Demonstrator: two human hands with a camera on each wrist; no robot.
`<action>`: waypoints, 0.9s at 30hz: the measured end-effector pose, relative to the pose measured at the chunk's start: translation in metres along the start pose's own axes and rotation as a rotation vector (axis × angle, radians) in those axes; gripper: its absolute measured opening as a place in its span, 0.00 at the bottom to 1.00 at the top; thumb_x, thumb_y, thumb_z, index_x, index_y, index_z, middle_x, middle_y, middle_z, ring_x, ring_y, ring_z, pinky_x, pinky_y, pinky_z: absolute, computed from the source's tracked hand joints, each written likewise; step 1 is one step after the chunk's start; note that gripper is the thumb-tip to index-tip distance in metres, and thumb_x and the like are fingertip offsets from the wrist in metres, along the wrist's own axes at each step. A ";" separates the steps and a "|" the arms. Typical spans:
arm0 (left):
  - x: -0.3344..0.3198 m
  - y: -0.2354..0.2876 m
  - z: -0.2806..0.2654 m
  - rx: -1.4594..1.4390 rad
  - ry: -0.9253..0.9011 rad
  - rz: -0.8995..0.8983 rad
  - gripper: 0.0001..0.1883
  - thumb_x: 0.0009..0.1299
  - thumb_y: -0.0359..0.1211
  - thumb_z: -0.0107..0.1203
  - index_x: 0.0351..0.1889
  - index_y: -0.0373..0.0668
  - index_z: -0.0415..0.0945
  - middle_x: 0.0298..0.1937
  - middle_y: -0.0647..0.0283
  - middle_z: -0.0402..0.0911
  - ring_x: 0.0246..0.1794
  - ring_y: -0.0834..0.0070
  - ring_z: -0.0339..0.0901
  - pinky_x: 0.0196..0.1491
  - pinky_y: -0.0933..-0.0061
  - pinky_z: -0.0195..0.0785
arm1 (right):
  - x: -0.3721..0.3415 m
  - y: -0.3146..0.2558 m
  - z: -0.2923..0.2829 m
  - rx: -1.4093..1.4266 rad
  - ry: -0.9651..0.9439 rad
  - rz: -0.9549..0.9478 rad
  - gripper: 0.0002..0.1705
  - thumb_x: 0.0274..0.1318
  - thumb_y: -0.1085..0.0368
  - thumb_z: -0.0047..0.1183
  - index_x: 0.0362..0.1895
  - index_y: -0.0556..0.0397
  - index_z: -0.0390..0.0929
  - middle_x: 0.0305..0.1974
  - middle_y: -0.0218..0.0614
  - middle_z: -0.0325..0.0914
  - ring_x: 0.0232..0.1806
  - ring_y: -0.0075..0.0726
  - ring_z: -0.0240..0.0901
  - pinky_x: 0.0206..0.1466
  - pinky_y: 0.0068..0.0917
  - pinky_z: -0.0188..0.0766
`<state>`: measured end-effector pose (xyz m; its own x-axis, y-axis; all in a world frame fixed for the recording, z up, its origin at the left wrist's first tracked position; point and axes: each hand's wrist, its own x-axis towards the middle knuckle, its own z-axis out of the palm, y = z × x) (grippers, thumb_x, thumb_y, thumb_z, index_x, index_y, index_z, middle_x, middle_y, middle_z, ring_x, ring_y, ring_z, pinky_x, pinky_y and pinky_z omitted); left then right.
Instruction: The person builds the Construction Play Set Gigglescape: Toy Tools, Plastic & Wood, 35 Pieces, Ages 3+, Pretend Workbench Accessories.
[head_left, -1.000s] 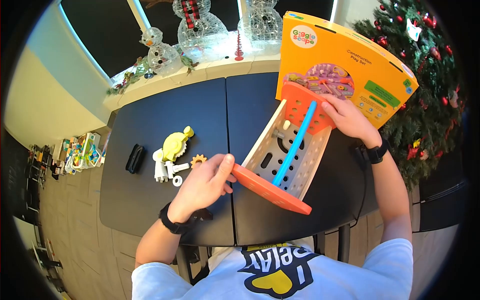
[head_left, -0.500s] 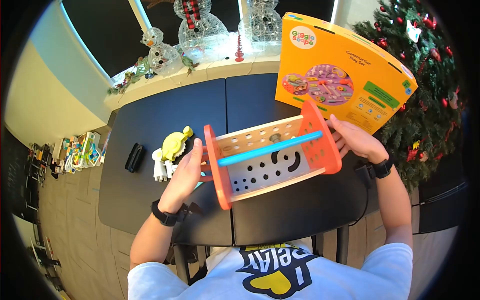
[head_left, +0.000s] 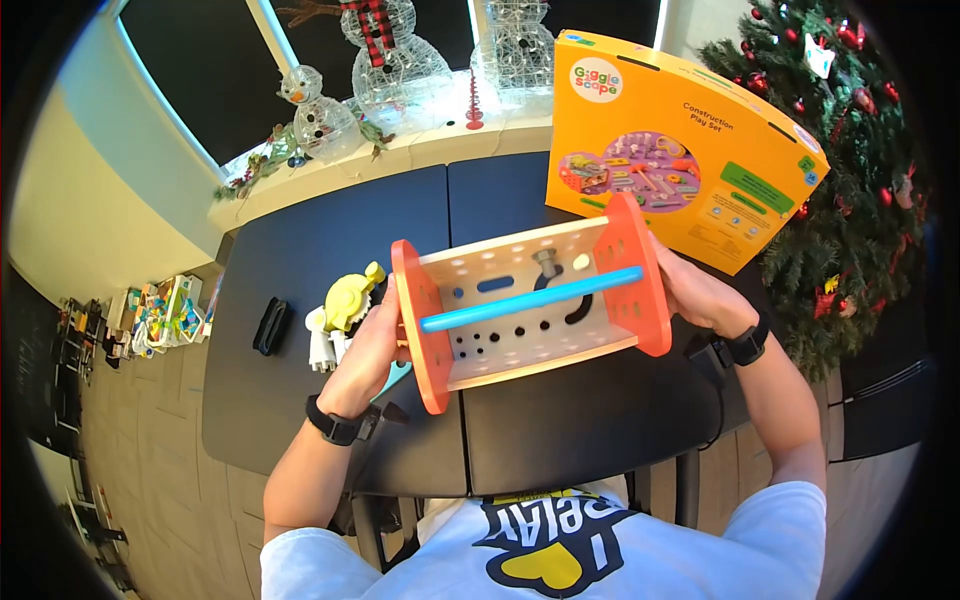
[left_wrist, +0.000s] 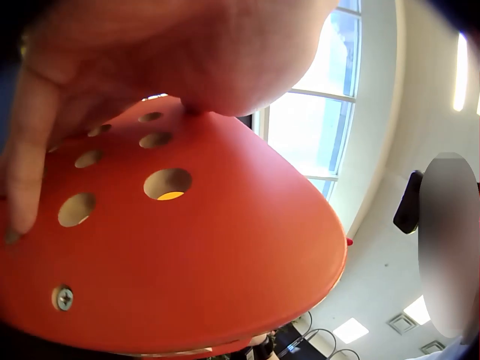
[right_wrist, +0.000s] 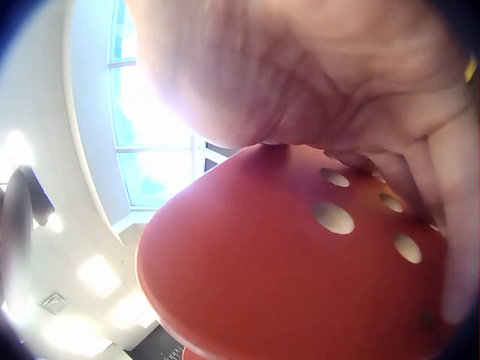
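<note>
The toolbox (head_left: 428, 355) is held above the worktop (head_left: 560, 430) between the left hand (head_left: 368, 352) and right hand (head_left: 705, 292), their straight fingers laid against its ends. The blue rod (head_left: 530, 299) seems already fitted; the yellow toy (head_left: 347, 301) is left separate.

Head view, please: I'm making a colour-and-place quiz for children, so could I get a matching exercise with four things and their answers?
1. Crossbar
2. End panels
3. Play set box
4. Small black item

A. Lying on the left part of the table
B. Orange-red, with holes
C. Blue
D. Yellow-orange, upright near the Christmas tree

Pairs: 1-C, 2-B, 3-D, 4-A
</note>
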<state>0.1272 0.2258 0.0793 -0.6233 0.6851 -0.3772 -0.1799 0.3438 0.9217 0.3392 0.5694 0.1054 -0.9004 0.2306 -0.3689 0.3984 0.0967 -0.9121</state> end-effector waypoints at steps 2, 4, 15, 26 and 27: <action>-0.011 0.013 0.010 -0.125 0.036 0.099 0.38 0.83 0.65 0.29 0.68 0.45 0.72 0.54 0.63 0.83 0.52 0.74 0.82 0.49 0.69 0.77 | -0.007 -0.005 0.000 0.039 0.022 -0.050 0.45 0.76 0.27 0.19 0.77 0.44 0.59 0.62 0.45 0.74 0.59 0.42 0.78 0.57 0.47 0.81; -0.012 0.018 0.009 -0.224 0.056 0.167 0.36 0.83 0.63 0.33 0.72 0.47 0.70 0.61 0.60 0.80 0.60 0.71 0.79 0.58 0.65 0.75 | -0.019 -0.019 0.009 0.097 0.066 -0.113 0.44 0.76 0.28 0.20 0.78 0.44 0.59 0.65 0.42 0.73 0.61 0.41 0.76 0.62 0.46 0.77; -0.013 0.039 0.006 -0.368 -0.084 0.527 0.42 0.73 0.50 0.54 0.79 0.37 0.55 0.77 0.53 0.65 0.78 0.63 0.62 0.78 0.59 0.53 | -0.010 -0.015 0.018 0.503 -0.042 -0.382 0.38 0.80 0.42 0.37 0.82 0.48 0.52 0.77 0.39 0.61 0.77 0.36 0.59 0.78 0.42 0.57; -0.004 0.007 -0.002 -0.261 -0.178 0.518 0.45 0.61 0.14 0.63 0.75 0.47 0.56 0.82 0.58 0.57 0.82 0.61 0.54 0.76 0.57 0.58 | 0.008 0.027 0.013 0.272 -0.071 -0.575 0.55 0.69 0.66 0.56 0.86 0.49 0.30 0.84 0.40 0.42 0.85 0.40 0.40 0.84 0.39 0.41; -0.002 0.004 -0.003 -0.260 -0.180 0.496 0.45 0.60 0.11 0.63 0.73 0.48 0.57 0.83 0.59 0.56 0.83 0.61 0.53 0.76 0.57 0.59 | 0.010 0.031 0.012 0.258 -0.068 -0.582 0.56 0.68 0.68 0.57 0.85 0.48 0.29 0.84 0.41 0.40 0.85 0.40 0.39 0.84 0.40 0.40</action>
<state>0.1253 0.2240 0.0837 -0.5454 0.8301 0.1158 -0.0947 -0.1984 0.9755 0.3400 0.5629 0.0716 -0.9691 0.1481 0.1972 -0.2066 -0.0509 -0.9771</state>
